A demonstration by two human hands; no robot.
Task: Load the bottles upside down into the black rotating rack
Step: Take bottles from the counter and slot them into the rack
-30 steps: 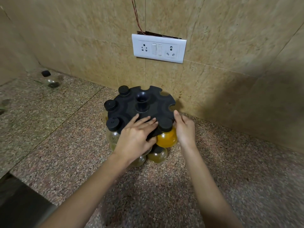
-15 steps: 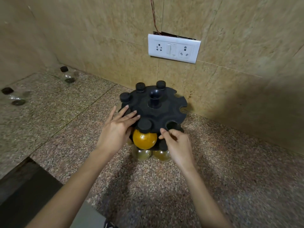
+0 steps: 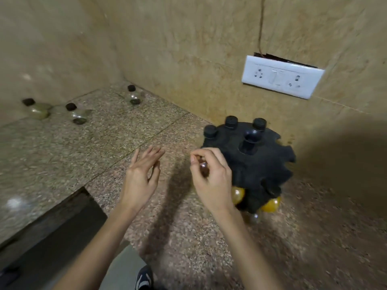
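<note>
We are seeing three loose bottles [image 3: 77,115], small, clear and round-bellied with black caps, sitting at the far left of the granite counter [image 3: 188,237], well apart from the rack. Our left hand [image 3: 142,174] is hovering above the counter with its fingers relaxed and spread, grasping nothing. Our right hand [image 3: 211,174] is curling its fingers just left of the rack, around a dark blur, and we cannot tell whether it is pinching anything. Half a second ago both hands were resting on the rack; now both are hanging clear of it. The black rack [image 3: 261,164], a notched disc with a centre post [image 3: 250,139], is standing near the wall, carrying three caps [image 3: 231,121] above its back rim and amber bottles [image 3: 271,204] hanging beneath its front edge.
</note>
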